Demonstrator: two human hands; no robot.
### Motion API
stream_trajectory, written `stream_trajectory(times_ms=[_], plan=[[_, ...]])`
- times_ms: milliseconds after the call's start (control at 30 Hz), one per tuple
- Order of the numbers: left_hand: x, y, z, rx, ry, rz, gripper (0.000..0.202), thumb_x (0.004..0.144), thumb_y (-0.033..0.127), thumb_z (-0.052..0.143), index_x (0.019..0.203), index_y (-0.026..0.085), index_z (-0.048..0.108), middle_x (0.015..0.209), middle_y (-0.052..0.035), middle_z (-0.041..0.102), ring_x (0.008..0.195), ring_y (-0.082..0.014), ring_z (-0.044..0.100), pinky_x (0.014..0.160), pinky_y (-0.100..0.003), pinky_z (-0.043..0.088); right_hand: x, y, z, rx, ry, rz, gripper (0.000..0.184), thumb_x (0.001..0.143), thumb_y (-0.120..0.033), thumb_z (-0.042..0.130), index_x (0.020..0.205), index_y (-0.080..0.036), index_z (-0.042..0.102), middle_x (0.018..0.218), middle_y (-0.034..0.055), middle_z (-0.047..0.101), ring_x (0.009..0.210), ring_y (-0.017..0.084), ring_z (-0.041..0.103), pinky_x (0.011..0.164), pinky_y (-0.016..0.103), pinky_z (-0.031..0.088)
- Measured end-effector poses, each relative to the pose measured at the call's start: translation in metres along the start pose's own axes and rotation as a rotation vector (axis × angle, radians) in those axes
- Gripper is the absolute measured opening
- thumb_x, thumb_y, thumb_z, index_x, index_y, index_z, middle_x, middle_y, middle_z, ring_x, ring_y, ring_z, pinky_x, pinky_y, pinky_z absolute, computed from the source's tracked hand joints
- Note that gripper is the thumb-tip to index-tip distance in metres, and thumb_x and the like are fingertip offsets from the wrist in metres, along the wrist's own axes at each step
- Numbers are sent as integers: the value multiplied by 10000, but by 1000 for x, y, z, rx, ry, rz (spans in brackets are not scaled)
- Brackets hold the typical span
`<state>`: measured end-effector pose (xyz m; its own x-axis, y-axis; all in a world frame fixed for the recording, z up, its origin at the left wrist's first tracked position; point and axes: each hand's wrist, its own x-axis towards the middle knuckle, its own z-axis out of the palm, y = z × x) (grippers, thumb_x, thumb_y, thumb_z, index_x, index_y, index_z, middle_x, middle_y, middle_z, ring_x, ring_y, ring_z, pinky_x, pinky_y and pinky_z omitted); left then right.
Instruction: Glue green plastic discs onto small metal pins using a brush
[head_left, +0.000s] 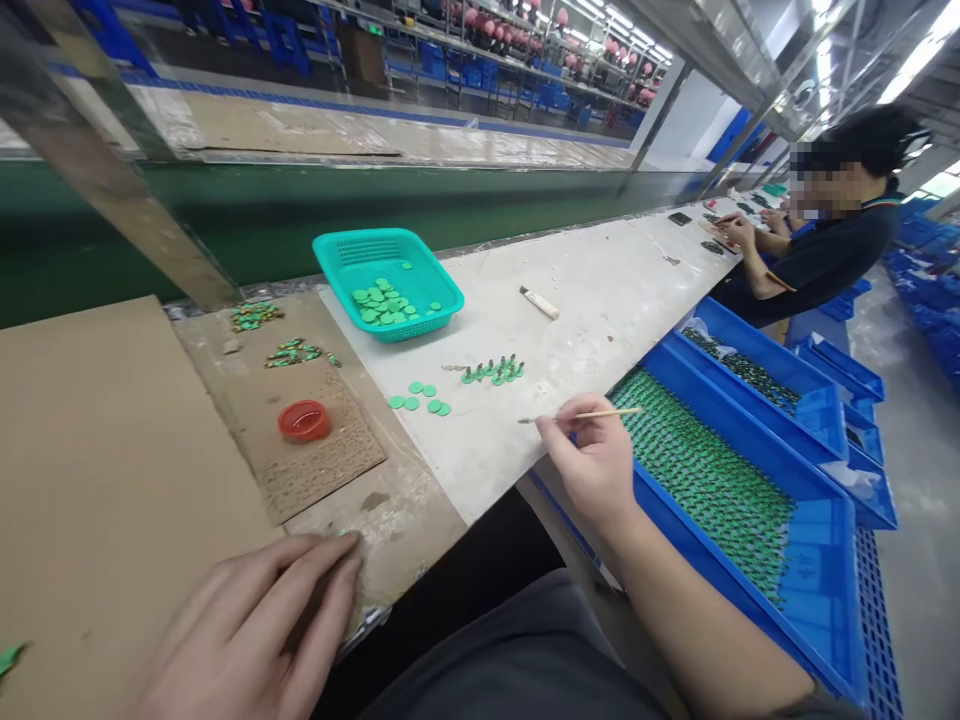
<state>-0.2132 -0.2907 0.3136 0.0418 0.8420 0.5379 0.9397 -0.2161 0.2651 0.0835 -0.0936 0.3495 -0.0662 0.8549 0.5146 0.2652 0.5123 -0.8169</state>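
Workbench (465,455), white and smudged, with cardboard (112,440) at left, running along a green partition (525,197) past a co-worker (836,245) under strip lights (926,55). Right hand (596,460) pinched on a thin brush (624,412) over the white edge; left hand (251,625) low over the cardboard, half curled, contents impossible to tell. Left of the brush tip, green discs (412,404) and upright pieces (498,379) (teal basket (420,332) behind); at right, blue trays (814,590), grey floor (922,470) beyond.

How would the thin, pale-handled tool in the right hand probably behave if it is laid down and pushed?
The tool is probably light, being slim and pinched in the right hand. It looks straight, so it is likely stiff. Its rod-like shape might roll, though its roundness is too small to tell.
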Motion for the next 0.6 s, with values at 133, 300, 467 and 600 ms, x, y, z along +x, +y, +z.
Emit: stream_trajectory(times_ms=[133,300,467,600], plan=[[1,22,-10,9,53,-31,215,1103,178,696,1301,236,756,1203,-55,817,1060,-207,737,1075,-380,554,-3,-23,13,167,-34,72,227,1010,-273,815,947,-260,597,731,-84,562,602,102,548,578,225,474],[-4,31,-20,-12,-22,-96,306,1111,158,673,1400,229,745,1331,-60,805,1148,-211,733,1120,-381,534,0,-44,46,472,-380,219,303,1189,-435,618,1163,-201,809,781,-5,740,681,136,732,697,284,641],[-9,28,-21,-4,-54,-55,391,1108,150,674,1495,188,723,1373,-79,814,1183,-240,715,1103,-412,516,12,-60,91,514,-598,298,180,1090,-378,793,1033,-207,787,881,12,842,804,147,845,794,281,718],[-14,29,-15,-3,-9,-39,344,1126,158,624,1446,144,749,1377,-96,829,1209,-264,698,1084,-433,502,25,-71,132,390,-635,134,125,1081,-314,773,1003,-232,719,863,-26,791,742,117,787,716,244,658]])
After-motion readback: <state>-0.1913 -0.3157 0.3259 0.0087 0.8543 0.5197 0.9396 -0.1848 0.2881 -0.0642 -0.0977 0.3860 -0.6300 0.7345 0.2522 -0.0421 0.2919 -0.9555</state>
